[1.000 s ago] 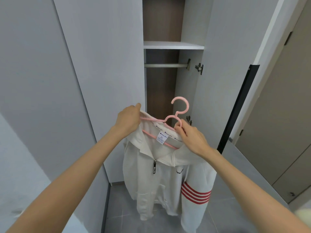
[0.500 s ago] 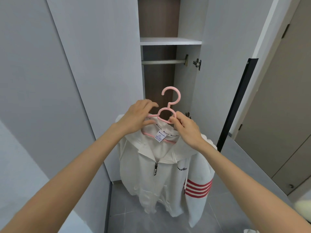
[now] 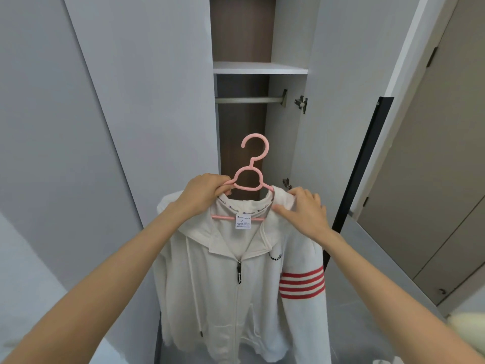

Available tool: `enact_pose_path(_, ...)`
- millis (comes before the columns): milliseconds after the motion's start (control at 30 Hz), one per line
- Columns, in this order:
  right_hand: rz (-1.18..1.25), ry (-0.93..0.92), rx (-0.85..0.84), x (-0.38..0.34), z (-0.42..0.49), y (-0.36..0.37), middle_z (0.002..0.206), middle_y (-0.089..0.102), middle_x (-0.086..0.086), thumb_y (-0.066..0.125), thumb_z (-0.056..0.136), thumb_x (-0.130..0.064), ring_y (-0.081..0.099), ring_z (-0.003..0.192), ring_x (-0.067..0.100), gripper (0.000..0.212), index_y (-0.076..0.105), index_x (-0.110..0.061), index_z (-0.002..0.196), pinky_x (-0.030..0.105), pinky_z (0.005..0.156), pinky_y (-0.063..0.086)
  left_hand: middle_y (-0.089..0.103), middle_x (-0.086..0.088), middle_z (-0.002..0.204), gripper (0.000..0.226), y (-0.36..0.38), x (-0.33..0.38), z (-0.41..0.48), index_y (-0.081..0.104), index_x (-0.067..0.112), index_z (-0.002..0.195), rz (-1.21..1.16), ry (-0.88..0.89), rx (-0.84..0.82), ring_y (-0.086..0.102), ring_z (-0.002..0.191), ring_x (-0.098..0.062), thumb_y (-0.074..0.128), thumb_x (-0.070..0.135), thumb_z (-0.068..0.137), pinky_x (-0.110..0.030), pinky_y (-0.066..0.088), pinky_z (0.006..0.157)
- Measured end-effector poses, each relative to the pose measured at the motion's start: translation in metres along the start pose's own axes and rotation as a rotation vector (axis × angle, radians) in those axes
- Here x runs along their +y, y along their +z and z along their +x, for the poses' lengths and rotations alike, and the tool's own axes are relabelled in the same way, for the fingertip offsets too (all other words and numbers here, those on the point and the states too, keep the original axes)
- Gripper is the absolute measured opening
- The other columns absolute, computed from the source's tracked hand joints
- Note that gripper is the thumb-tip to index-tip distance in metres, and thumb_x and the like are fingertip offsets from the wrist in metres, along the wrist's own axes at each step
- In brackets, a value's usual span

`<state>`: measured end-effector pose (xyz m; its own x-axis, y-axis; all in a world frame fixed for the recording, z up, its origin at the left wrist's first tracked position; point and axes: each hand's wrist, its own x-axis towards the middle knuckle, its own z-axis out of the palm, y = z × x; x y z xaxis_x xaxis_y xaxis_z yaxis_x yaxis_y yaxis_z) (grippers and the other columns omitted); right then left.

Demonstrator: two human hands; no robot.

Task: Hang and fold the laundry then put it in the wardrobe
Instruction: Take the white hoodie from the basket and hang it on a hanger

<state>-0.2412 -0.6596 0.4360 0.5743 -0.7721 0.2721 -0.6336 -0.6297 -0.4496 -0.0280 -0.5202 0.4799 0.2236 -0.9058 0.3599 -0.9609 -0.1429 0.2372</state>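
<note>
A white zip-up hooded jacket (image 3: 244, 298) with red stripes on one sleeve hangs on a pink plastic hanger (image 3: 250, 177), held up in front of the open wardrobe. My left hand (image 3: 204, 194) grips the hanger's left arm together with the jacket's collar. My right hand (image 3: 301, 211) pinches the jacket's right shoulder where it sits over the hanger's other arm. The hanger's hook points up, well below the metal clothes rail (image 3: 248, 100) inside the wardrobe.
The wardrobe's left door (image 3: 147, 101) and right door (image 3: 338, 106) stand open on either side of the narrow compartment. A white shelf (image 3: 259, 67) sits above the rail. A dark door edge (image 3: 359, 169) stands at the right. Grey floor lies below.
The hanger and jacket have risen and turned square to me. My left hand moved onto the hanger's left arm, my right hand out onto the jacket's right shoulder.
</note>
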Motion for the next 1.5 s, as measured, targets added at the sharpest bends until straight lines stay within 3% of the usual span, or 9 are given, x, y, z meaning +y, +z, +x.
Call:
enact_pose_path(200, -0.100, -0.090, 0.250, -0.005, -0.011, 0.011, 0.102, 0.048, 0.005, 0.051, 0.093, -0.027, 0.042, 0.084, 0.017, 0.018, 0.045, -0.012, 0.101, 0.029, 0.067, 0.041, 0.052, 0.018, 0.064, 0.028, -0.009, 0.007, 0.003, 0.061, 0.022, 0.078, -0.093, 0.012, -0.106, 0.047, 0.059, -0.003, 0.046, 0.034, 0.097, -0.016, 0.029, 0.057)
enact_pose_path(367, -0.165, -0.196, 0.187, -0.003, -0.009, 0.004, 0.092, 0.044, -0.001, 0.046, 0.099, -0.029, 0.043, 0.080, 0.014, 0.021, 0.053, -0.009, 0.096, 0.025, 0.061, 0.033, 0.057, 0.020, 0.068, 0.037, -0.005, 0.001, -0.004, 0.070, 0.006, 0.093, -0.218, -0.052, -0.265, 0.051, 0.061, 0.006, 0.045, 0.033, 0.098, -0.010, 0.036, 0.061)
enact_pose_path(500, -0.052, -0.102, 0.167, -0.002, -0.001, 0.003, 0.088, 0.055, 0.008, 0.051, 0.097, -0.025, 0.053, 0.071, 0.024, 0.021, 0.055, -0.007, 0.087, 0.033, 0.061, 0.042, 0.064, 0.005, 0.074, 0.041, 0.005, -0.002, -0.014, 0.060, 0.011, 0.079, -0.103, -0.078, -0.266, 0.051, 0.063, -0.010, 0.037, 0.038, 0.100, -0.021, 0.037, 0.061)
enact_pose_path(600, 0.023, 0.005, 0.203, 0.003, 0.009, -0.010, 0.091, 0.061, 0.012, 0.050, 0.096, -0.021, 0.056, 0.078, 0.029, 0.018, 0.057, -0.005, 0.092, 0.034, 0.066, 0.041, 0.041, 0.001, 0.058, 0.044, 0.003, -0.005, -0.019, 0.033, 0.017, 0.062, 0.007, -0.130, -0.275, 0.036, 0.054, -0.016, 0.032, 0.037, 0.101, -0.029, 0.028, 0.055)
enact_pose_path(767, -0.066, -0.040, 0.258, -0.015, 0.011, -0.022, 0.099, 0.058, 0.010, 0.045, 0.097, -0.024, 0.057, 0.080, 0.032, 0.018, 0.054, -0.008, 0.098, 0.036, 0.064, 0.042, 0.041, 0.000, 0.060, 0.045, 0.012, -0.011, -0.019, 0.033, 0.016, 0.060, -0.048, -0.263, -0.234, 0.038, 0.063, -0.023, 0.033, 0.034, 0.102, -0.033, 0.026, 0.060)
enact_pose_path(1067, -0.303, 0.142, -0.308, 0.002, -0.006, -0.026, 0.144, 0.027, 0.013, 0.050, 0.091, -0.020, 0.032, 0.129, 0.035, 0.067, 0.014, -0.029, 0.147, 0.043, 0.088, 0.041, 0.040, 0.007, 0.055, 0.043, 0.025, 0.006, -0.024, 0.031, 0.026, 0.059, -0.188, -0.205, 0.043, 0.037, 0.058, -0.018, 0.040, 0.030, 0.101, -0.022, 0.028, 0.055)
enact_pose_path(1233, 0.338, 0.248, -0.200, 0.026, -0.007, -0.012, 0.146, 0.039, 0.013, 0.032, 0.102, -0.022, 0.039, 0.132, 0.032, 0.048, 0.021, -0.015, 0.148, 0.035, 0.099, 0.035, 0.043, 0.009, 0.059, 0.037, 0.010, 0.000, -0.016, 0.042, 0.024, 0.064, -0.159, -0.165, 0.112, 0.042, 0.063, -0.022, 0.040, 0.028, 0.101, -0.036, 0.022, 0.107)
enact_pose_path(1400, 0.289, 0.138, -0.187, 0.033, -0.010, -0.002, 0.086, 0.058, 0.003, 0.046, 0.099, -0.020, 0.053, 0.086, 0.023, 0.019, 0.056, -0.007, 0.108, 0.021, 0.062, 0.038, 0.051, -0.001, 0.065, 0.038, 0.006, -0.017, -0.014, 0.058, 0.008, 0.077, -0.069, -0.227, 0.151, 0.040, 0.061, -0.022, 0.038, 0.029, 0.101, -0.044, 0.019, 0.113)
enact_pose_path(1500, 0.273, 0.112, -0.176, 0.033, -0.012, 0.001, 0.095, 0.063, 0.008, 0.061, 0.092, -0.023, 0.060, 0.089, 0.023, 0.025, 0.058, -0.007, 0.111, 0.028, 0.076, 0.048, 0.051, -0.002, 0.063, 0.038, 0.005, -0.025, -0.020, 0.046, 0.013, 0.067, -0.058, -0.247, 0.138, 0.038, 0.057, -0.020, 0.040, 0.029, 0.101, -0.045, 0.024, 0.108)
